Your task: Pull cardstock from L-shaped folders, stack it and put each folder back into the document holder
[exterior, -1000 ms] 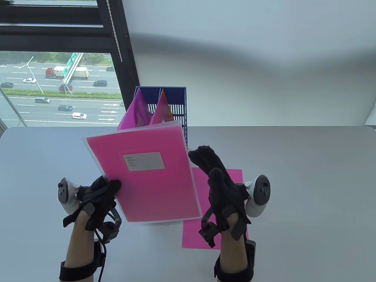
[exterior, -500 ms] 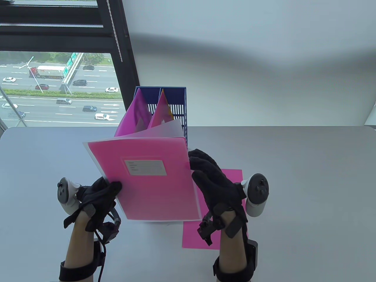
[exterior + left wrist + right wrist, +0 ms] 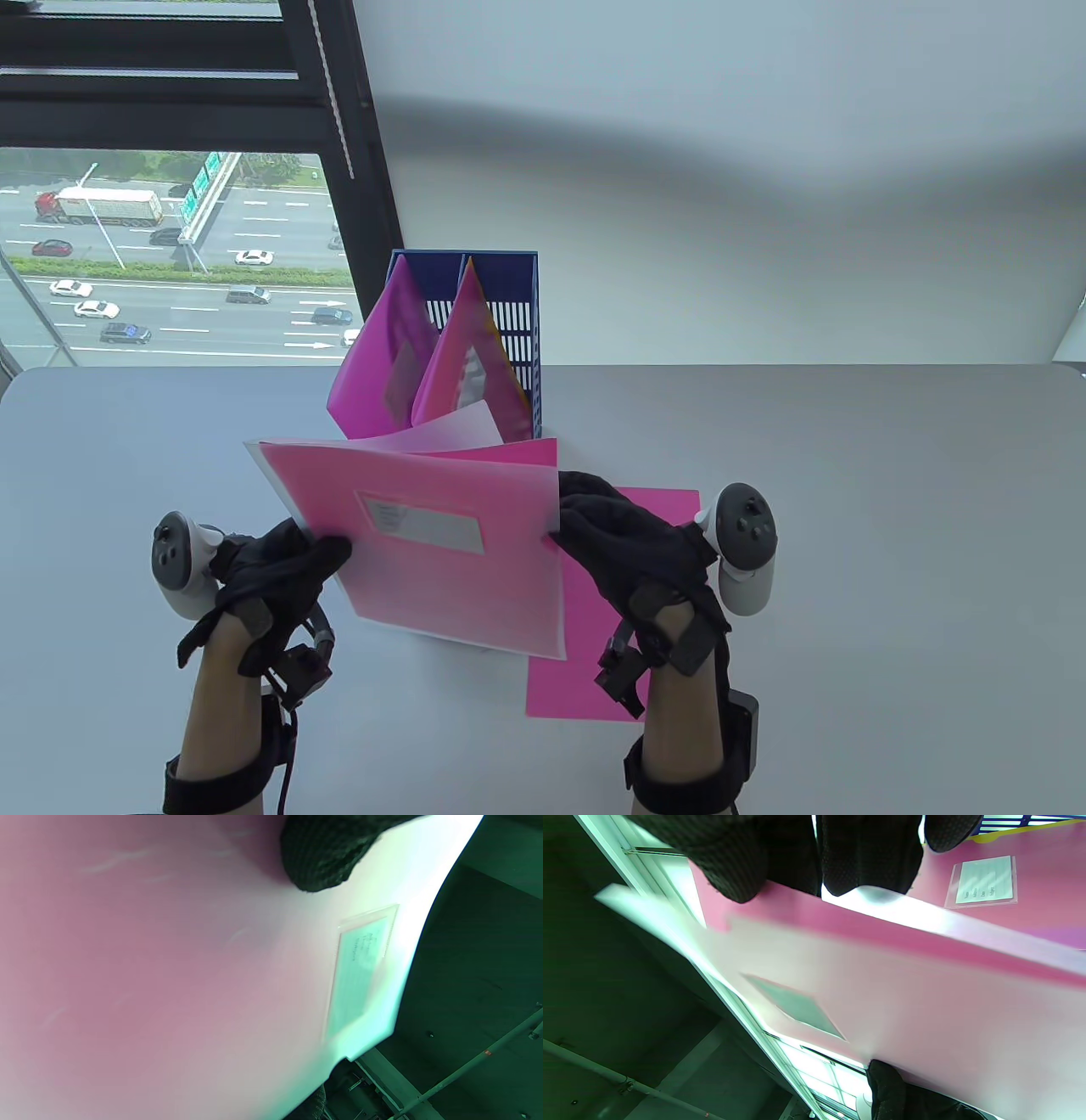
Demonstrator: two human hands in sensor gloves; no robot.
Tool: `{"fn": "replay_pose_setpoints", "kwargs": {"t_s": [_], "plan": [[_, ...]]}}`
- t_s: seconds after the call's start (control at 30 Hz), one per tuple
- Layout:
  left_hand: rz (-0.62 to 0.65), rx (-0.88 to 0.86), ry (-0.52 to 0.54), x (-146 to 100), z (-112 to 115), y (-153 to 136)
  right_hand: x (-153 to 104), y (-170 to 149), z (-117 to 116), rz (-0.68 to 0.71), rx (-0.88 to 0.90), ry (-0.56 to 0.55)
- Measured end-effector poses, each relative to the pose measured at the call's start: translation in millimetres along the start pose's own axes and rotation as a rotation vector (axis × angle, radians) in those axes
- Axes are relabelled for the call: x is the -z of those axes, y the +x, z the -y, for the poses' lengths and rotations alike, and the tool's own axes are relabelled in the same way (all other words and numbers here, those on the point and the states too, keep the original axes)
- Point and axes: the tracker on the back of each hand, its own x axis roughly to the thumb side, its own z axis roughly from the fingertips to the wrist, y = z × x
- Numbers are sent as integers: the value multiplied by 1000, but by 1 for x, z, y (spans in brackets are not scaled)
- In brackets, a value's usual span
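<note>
Hands hold a pink folder [image 3: 424,543] mid-frame above the surface [image 3: 848,509]: left hand [image 3: 271,577] grips its left edge, right hand [image 3: 632,548] pinches its right edge (the cardstock [image 3: 509,452] peeks out on top).

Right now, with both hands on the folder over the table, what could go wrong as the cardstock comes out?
1. The left hand pinches only the folder at its left edge; a hard pull by the right hand could drag the folder along with the cardstock.
2. The clear flap curls up toward the holder and might snag the folders leaning there.
3. The sheet on the table lies half hidden, so stacking may land crooked.
</note>
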Motion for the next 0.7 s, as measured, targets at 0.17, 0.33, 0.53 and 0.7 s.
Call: {"fn": "replay_pose_setpoints", "kwargs": {"t_s": [0.17, 0.33, 0.53, 0.7], "plan": [[1, -26, 23, 1, 3, -2, 1, -2, -1, 7, 18, -4], [-2, -20, 52, 1, 5, 0, -3, 4, 4, 17, -122, -138], [0, -19, 98, 3, 8, -2, -6, 11, 2, 65, -230, -282], [6, 8, 150, 3, 12, -3, -10, 20, -5, 136, -440, -456]]}}
